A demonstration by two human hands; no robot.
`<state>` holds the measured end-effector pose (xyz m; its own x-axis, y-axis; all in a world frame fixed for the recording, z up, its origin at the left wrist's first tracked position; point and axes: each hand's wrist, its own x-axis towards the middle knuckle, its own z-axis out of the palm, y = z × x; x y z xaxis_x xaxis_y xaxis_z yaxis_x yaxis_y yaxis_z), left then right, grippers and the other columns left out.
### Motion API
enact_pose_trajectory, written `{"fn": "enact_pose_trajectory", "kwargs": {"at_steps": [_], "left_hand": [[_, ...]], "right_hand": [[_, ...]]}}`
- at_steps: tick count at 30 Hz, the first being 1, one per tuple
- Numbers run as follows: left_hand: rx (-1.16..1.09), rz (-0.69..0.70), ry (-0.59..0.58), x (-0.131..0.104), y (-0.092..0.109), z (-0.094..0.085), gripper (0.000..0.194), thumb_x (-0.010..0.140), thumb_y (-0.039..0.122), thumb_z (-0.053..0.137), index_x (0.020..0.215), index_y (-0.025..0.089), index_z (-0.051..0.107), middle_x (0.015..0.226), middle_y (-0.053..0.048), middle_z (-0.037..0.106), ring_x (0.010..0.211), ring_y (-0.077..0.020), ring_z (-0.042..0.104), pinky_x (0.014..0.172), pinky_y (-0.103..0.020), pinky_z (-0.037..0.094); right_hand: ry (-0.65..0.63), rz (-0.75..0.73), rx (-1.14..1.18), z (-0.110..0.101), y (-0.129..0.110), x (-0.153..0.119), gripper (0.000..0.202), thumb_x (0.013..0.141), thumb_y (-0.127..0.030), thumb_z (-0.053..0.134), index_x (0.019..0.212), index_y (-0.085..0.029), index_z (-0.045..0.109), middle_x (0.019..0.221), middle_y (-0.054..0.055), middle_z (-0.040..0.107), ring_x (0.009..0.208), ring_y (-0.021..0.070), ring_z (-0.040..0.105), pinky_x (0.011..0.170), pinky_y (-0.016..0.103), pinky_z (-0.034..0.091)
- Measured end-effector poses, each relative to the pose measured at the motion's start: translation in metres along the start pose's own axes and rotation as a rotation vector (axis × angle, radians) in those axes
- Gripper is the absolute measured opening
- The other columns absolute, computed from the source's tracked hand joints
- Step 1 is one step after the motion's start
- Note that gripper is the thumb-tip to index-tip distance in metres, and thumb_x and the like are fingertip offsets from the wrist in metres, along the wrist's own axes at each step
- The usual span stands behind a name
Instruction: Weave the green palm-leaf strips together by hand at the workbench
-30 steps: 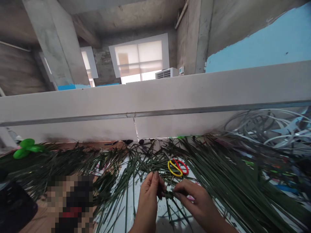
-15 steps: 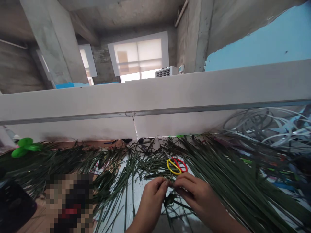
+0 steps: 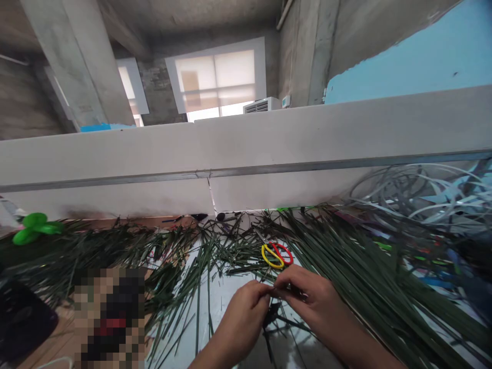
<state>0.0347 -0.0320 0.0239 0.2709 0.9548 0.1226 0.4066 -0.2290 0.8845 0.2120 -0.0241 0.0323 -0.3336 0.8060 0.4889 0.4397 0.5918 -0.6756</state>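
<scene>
My left hand (image 3: pixel 246 315) and my right hand (image 3: pixel 307 297) meet at the fingertips over a white surface (image 3: pixel 221 292). Each is closed in a pinch on a dark green leaf piece (image 3: pixel 272 313), whose strips hang below and between the hands. The fingers partly hide where it is gripped. Scissors with one yellow and one red handle (image 3: pixel 277 255) lie just beyond my right fingers, blades pointing away.
Long green leaves (image 3: pixel 369 271) lie in a thick bundle on the right. Cut strips spread left. White coiled straps (image 3: pixel 418 195) sit at the back right, a green balloon-like object (image 3: pixel 36 228) at far left. A white partition (image 3: pixel 246 143) stands behind.
The view has shifted slightly. My hands stay together at the leaf piece, with the right fingers a little higher and the left fingers closer against them.
</scene>
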Motion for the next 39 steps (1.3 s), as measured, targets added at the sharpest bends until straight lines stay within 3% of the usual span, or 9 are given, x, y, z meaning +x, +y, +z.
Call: {"fn": "enact_pose_trajectory", "kwargs": {"at_steps": [5,11,15,17,22,26,32,39], "left_hand": [[0.022,0.044,-0.011,-0.003,0.004,0.003,0.025,0.08,0.017,0.049,0.069,0.022,0.071,0.076,-0.003,0.063,0.076,-0.021,0.056,0.068,-0.028,0.037],[-0.073,-0.031,0.026,0.001,-0.002,0.006,0.038,0.09,0.039,0.049,0.057,0.02,0.057,0.064,0.0,0.05,0.064,-0.0173,0.046,0.059,-0.027,0.029],[-0.094,-0.06,0.086,0.005,-0.006,0.005,0.033,0.087,0.035,0.051,0.059,0.02,0.057,0.064,0.001,0.05,0.064,-0.0169,0.044,0.059,-0.027,0.029],[-0.128,-0.073,0.084,0.007,-0.008,0.005,0.032,0.085,0.034,0.052,0.057,0.02,0.057,0.061,0.001,0.049,0.062,-0.0165,0.043,0.058,-0.027,0.028],[-0.35,-0.107,0.011,0.011,-0.011,0.002,0.02,0.077,0.03,0.058,0.071,0.016,0.071,0.064,0.0,0.056,0.064,-0.0159,0.047,0.061,-0.026,0.032],[-0.407,-0.103,0.007,0.013,-0.013,-0.002,0.023,0.074,0.03,0.063,0.084,0.014,0.076,0.07,-0.001,0.061,0.069,-0.0154,0.048,0.065,-0.026,0.034],[-0.47,-0.118,-0.001,0.013,-0.018,-0.002,0.023,0.07,0.033,0.07,0.079,0.012,0.076,0.065,0.0,0.059,0.064,-0.0134,0.045,0.062,-0.026,0.033],[-0.552,-0.156,-0.015,0.014,-0.007,-0.006,0.021,0.066,0.03,0.072,0.076,0.012,0.074,0.065,-0.001,0.062,0.062,-0.0122,0.048,0.061,-0.026,0.035]], "right_hand": [[0.031,0.025,0.022,0.005,0.0,-0.004,0.008,0.087,-0.021,0.061,0.085,-0.024,0.068,0.08,0.001,0.068,0.07,0.0171,0.061,0.064,0.027,0.045],[0.047,0.238,0.21,0.009,0.01,-0.001,0.028,0.083,-0.027,0.064,0.111,-0.024,0.065,0.084,0.0,0.07,0.065,0.017,0.06,0.059,0.027,0.044],[0.008,0.216,0.141,0.008,0.014,0.002,0.009,0.084,-0.03,0.068,0.083,-0.022,0.07,0.075,0.0,0.067,0.069,0.0182,0.06,0.063,0.028,0.042],[0.001,0.167,0.071,0.007,0.013,0.001,0.014,0.086,-0.029,0.066,0.075,-0.021,0.068,0.075,0.0,0.066,0.072,0.0184,0.06,0.066,0.028,0.041],[-0.046,0.166,0.094,0.006,0.009,0.001,0.018,0.09,-0.029,0.059,0.074,-0.021,0.061,0.074,-0.001,0.061,0.069,0.0171,0.055,0.062,0.027,0.038],[-0.104,0.2,0.158,0.006,0.007,0.004,0.015,0.086,-0.027,0.059,0.073,-0.019,0.06,0.075,0.0,0.058,0.07,0.0169,0.052,0.062,0.027,0.037],[-0.131,0.231,0.235,0.006,0.005,0.004,0.015,0.083,-0.029,0.06,0.072,-0.018,0.061,0.073,0.0,0.057,0.071,0.0181,0.052,0.064,0.028,0.038],[-0.19,0.161,0.161,0.008,0.008,0.002,0.008,0.079,-0.021,0.064,0.073,-0.018,0.068,0.074,0.001,0.061,0.074,0.0179,0.056,0.064,0.027,0.036]]}}
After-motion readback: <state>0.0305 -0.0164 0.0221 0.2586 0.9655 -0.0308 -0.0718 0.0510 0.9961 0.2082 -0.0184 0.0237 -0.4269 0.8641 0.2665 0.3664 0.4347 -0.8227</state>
